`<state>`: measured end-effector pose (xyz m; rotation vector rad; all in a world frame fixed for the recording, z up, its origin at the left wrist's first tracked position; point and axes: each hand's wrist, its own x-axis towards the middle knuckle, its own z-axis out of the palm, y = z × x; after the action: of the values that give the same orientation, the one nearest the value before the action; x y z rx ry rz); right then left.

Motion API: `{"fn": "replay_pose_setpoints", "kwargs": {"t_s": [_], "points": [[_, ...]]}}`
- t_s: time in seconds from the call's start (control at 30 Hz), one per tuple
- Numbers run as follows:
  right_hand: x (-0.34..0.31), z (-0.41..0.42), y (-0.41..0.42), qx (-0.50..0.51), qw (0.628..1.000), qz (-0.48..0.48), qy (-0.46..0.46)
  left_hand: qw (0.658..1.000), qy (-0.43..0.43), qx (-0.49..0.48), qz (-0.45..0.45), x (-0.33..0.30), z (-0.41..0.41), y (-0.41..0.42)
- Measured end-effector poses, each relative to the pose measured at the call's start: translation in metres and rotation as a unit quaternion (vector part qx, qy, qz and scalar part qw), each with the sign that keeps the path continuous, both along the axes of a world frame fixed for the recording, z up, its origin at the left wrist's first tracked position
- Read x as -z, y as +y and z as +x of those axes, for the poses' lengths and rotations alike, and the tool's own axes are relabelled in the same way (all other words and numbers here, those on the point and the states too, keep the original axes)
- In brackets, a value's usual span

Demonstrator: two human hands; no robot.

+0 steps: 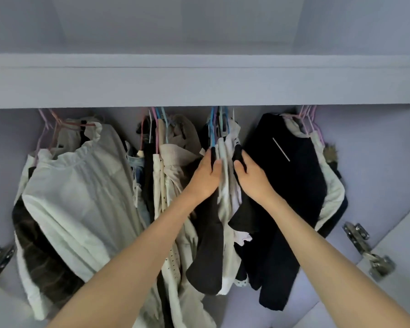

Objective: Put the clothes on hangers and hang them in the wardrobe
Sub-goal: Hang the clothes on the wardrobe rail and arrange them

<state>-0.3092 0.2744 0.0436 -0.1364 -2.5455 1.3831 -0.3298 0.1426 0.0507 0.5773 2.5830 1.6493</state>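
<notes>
The garment in hand is a black-and-white top [225, 185] hanging from blue hangers [217, 129] near the middle of the wardrobe [199, 86], its hook end lost behind the front edge of the shelf above, so whether it sits properly on the rail cannot be told. The left hand [205, 176] has its fingers curled round the garment's left shoulder, over a black strip of cloth, and the right hand [251, 176] pinches the right shoulder in the same way, the white body of the top between them; both hands are clamped on cloth, not spread. This looks like the settling of a piece that is already up, smoothing its shoulders on the hanger. Just to the right hangs a black jacket [287, 185] with a slanted white line on it, and past that pale clothes on pink hangers [310, 119] at the far right. To the left come beige and cream pieces [173, 166] touching the left wrist, then a large white pleated garment [81, 190] on more pink hangers at the far left. Metal door hinges [365, 247] show at both lower sides. Much of the task appears done, since the rail is crowded; whether any clothes wait unhung is not in view.
</notes>
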Motion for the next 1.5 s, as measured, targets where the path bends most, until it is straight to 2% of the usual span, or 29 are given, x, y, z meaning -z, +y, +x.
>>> {"fn": "replay_pose_setpoints", "kwargs": {"t_s": [0.13, 0.37, 0.6, 0.83, 1.0, 1.3, 1.43, 1.5], "points": [[0.006, -0.013, 0.005, -0.036, 0.995, -0.088, -0.027, 0.999, -0.030, -0.016, 0.027, 0.010, -0.018, 0.015], [0.001, -0.003, 0.012, -0.026, 0.987, -0.155, -0.022, 0.997, -0.007, 0.010, -0.074, 0.003, -0.022, 0.037], [-0.002, 0.001, 0.017, -0.022, 0.984, -0.174, -0.015, 0.990, 0.022, 0.049, -0.127, -0.006, -0.026, 0.040], [0.001, 0.001, 0.011, -0.024, 0.971, -0.238, 0.001, 0.993, 0.029, 0.058, -0.096, -0.003, -0.025, 0.044], [0.004, -0.004, 0.025, -0.021, 0.974, -0.225, -0.004, 0.993, 0.017, 0.075, -0.094, 0.000, -0.031, 0.055], [0.003, -0.007, 0.024, -0.076, 0.981, -0.177, -0.032, 0.994, 0.001, 0.051, -0.099, 0.006, -0.030, 0.050], [0.001, -0.003, 0.025, -0.091, 0.977, -0.191, -0.042, 0.997, -0.022, 0.065, -0.044, 0.012, -0.029, 0.047], [0.001, 0.003, 0.025, -0.098, 0.980, -0.169, -0.039, 0.996, -0.013, 0.079, -0.039, 0.012, -0.020, 0.042]]}}
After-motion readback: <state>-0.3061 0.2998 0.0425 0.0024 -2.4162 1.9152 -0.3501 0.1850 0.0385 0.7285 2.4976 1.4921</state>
